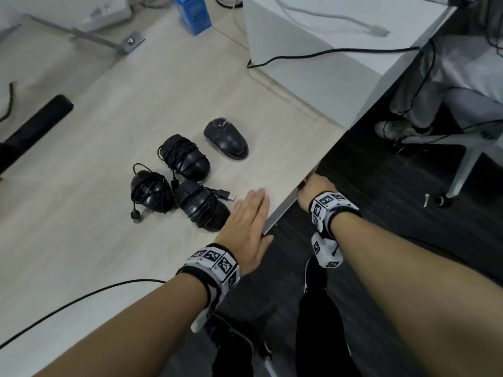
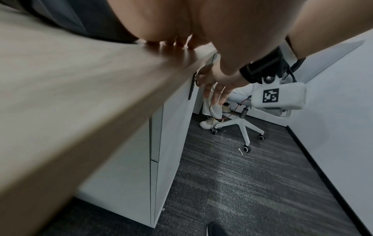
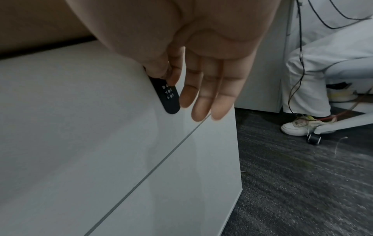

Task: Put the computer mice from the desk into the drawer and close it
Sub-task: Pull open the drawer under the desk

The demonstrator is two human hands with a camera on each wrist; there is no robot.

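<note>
Four black computer mice [image 1: 190,172] are being left lying on the desk [image 1: 81,186]; the left hand [image 1: 246,227] is being rested flat beside them, fingers straight; the drawer [image 3: 80,127] handle [image 3: 168,97] is being pinched by the right hand [image 3: 201,71], remaining fingers extended.

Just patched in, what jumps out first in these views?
Four black computer mice cluster mid-desk, three wrapped in their own cables, one bare at the far right. The left hand lies flat on the desk edge. The right hand reaches below it, thumb and forefinger at a black tab on the white drawer front.
</note>
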